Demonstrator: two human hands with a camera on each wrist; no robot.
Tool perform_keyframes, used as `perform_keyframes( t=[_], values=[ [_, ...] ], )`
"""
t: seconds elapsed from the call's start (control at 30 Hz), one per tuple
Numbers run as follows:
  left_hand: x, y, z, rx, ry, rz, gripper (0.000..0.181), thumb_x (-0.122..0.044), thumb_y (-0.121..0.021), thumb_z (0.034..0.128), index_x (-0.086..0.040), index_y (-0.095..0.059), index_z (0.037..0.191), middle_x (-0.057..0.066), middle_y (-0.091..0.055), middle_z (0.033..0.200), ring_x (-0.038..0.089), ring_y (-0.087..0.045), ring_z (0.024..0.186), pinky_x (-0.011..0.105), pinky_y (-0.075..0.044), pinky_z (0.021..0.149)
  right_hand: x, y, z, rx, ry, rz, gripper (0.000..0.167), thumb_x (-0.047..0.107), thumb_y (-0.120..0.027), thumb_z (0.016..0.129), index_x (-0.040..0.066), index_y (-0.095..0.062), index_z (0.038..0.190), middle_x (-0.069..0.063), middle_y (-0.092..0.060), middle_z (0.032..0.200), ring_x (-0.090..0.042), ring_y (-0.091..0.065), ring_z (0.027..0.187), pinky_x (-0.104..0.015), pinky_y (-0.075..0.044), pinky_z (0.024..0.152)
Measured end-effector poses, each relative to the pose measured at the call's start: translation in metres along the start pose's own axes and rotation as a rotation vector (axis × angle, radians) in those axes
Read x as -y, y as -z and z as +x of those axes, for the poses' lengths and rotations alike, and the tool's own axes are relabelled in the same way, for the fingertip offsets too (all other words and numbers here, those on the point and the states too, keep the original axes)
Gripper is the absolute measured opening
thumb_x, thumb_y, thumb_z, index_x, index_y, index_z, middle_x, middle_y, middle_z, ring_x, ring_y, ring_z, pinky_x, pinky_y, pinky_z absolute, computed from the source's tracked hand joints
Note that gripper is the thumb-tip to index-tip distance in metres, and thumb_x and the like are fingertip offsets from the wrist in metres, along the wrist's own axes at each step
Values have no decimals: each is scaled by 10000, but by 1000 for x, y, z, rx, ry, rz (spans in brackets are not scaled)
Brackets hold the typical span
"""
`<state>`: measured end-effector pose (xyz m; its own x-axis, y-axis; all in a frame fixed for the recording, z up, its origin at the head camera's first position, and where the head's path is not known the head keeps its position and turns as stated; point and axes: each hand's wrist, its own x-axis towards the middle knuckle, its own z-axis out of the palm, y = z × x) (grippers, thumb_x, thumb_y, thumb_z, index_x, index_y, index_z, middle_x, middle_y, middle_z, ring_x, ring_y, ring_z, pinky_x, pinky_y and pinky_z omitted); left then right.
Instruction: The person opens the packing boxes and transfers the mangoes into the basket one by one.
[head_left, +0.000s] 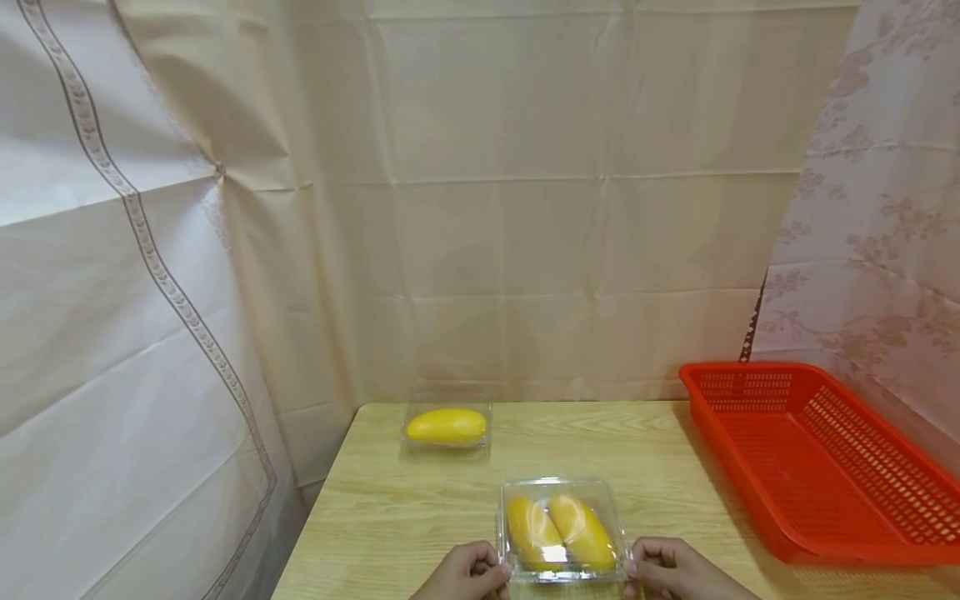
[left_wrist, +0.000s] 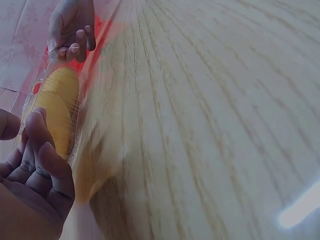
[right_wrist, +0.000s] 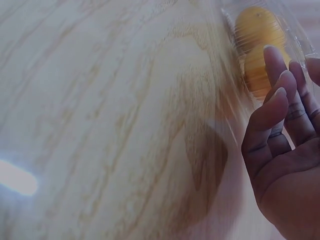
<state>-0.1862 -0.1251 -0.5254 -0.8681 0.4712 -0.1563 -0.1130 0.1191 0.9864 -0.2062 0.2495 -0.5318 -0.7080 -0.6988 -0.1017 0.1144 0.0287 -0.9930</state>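
A clear plastic box [head_left: 551,483] with two yellow mangoes [head_left: 581,532] inside is at the table's near side, its lid down. My left hand [head_left: 468,572] pinches its near left corner between thumb and fingers. At the near right corner, my right hand [head_left: 670,568] pinches the rim the same way. In the left wrist view the left hand [left_wrist: 37,180] is at the box's near end, the right hand [left_wrist: 72,30] at the far end. The right wrist view has the right hand [right_wrist: 285,135] beside the mangoes [right_wrist: 260,30].
Another clear box holding one yellow mango [head_left: 447,426] stands at the table's back left. A red plastic basket [head_left: 783,533] with perforated sides is on the right. Cloth curtains [head_left: 495,208] hang behind and at both sides of the wooden table [head_left: 390,517].
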Motion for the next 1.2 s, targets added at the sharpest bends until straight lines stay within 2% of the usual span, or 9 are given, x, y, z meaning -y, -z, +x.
perform_keyframes(
  t=[0.17,0.4,0.6,0.7,0.83,1.07,1.2],
  values=[
    [0,0,1,9,-7,-5,221,-234,-652,1027,-60,-637,891,31,-704,781,36,-571,600,158,-454,534,0,-1,0,2,6,-10,363,142,-514,1086,-221,-501,1063,-106,-726,992,-31,-521,637,-167,-439,566],
    [0,-1,1,30,10,-45,211,-224,-632,1038,-51,-630,917,18,-701,790,30,-567,594,143,-459,533,5,-1,-2,3,-52,-10,353,171,-521,1088,-179,-564,1081,-121,-725,984,-60,-530,646,-181,-450,564],
    [0,0,1,31,26,-68,205,-232,-624,1043,-65,-627,924,6,-704,795,33,-566,593,145,-456,533,20,4,-3,3,-72,-123,355,170,-519,1091,-165,-600,1008,-83,-692,876,-70,-463,576,-187,-405,515],
    [-1,0,0,35,30,-69,209,-230,-619,1046,-48,-632,942,12,-699,796,38,-572,602,146,-462,537,26,5,-4,8,-57,-165,348,166,-510,1096,-146,-599,970,-94,-689,866,-76,-476,583,-191,-415,523],
    [-1,1,-2,36,40,-60,220,-239,-614,1050,-44,-634,949,18,-698,798,46,-583,611,149,-470,542,33,4,-3,17,-13,-192,308,161,-523,1089,-122,-610,1003,-133,-711,929,-76,-501,616,-180,-444,555],
    [-1,1,-1,22,50,-51,221,-248,-622,1046,-52,-637,945,17,-701,796,50,-572,608,159,-458,540,38,-4,1,31,28,-233,237,134,-541,1078,-81,-638,1056,-39,-688,891,-37,-513,627,-168,-442,541],
    [1,3,1,38,27,-64,229,-236,-619,1047,-34,-632,940,7,-697,792,46,-564,609,164,-452,545,43,-11,5,32,60,-288,213,132,-550,1075,-55,-651,1053,22,-664,868,-17,-519,656,-167,-438,543]
  ],
)
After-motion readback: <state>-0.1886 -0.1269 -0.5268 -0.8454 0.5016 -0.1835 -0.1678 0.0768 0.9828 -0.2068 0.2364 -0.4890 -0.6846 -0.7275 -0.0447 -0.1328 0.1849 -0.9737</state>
